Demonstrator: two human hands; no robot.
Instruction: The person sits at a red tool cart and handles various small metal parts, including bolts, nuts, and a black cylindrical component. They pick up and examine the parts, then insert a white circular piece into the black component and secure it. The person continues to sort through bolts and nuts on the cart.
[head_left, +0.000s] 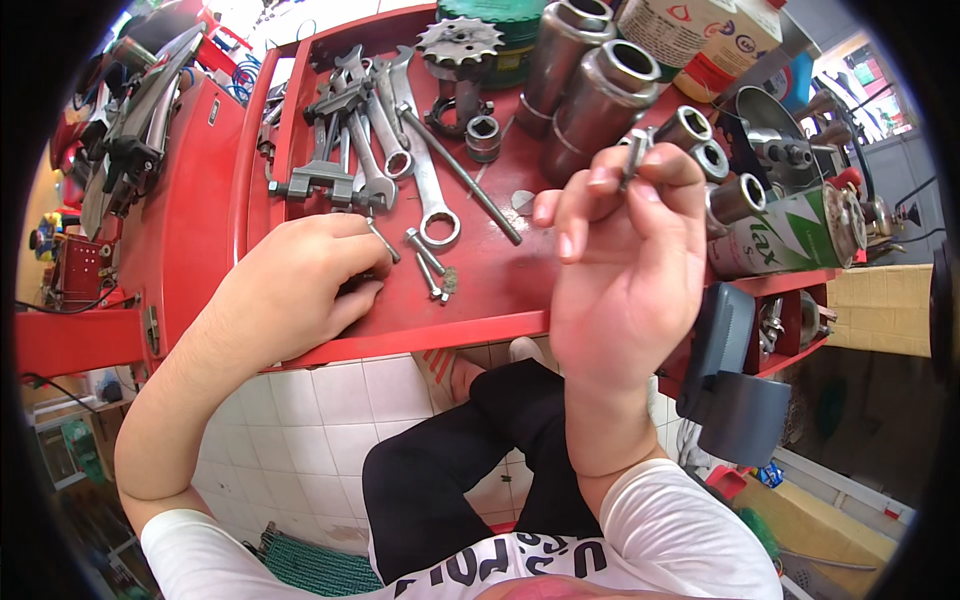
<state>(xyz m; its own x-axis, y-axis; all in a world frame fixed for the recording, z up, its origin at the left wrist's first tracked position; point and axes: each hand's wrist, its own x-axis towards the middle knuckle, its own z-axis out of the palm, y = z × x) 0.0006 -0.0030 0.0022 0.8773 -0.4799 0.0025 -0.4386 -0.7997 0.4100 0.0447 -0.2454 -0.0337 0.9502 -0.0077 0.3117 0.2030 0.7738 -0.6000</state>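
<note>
Raised above the red drawer, my right hand (632,265) pinches a small metal bolt (637,153) between thumb and fingers, palm toward me. My left hand (310,272) rests low over the drawer's left front, its fingers curled. Whether anything is inside those fingers is hidden. Right beside its knuckles lies a thin bolt (384,240), partly covered. Several more bolts (426,250) lie a little to the right, near a small dirt clump (450,280). Combination wrenches (425,170) and a long metal rod (470,185) lie behind them.
Large sockets (605,110) stand at the back, beside a toothed sprocket (460,42) and a small socket (483,138). Puller-like clamps (318,180) lie at left. A green-white spray can (790,235) lies at right. The drawer's front edge (440,335) runs before me.
</note>
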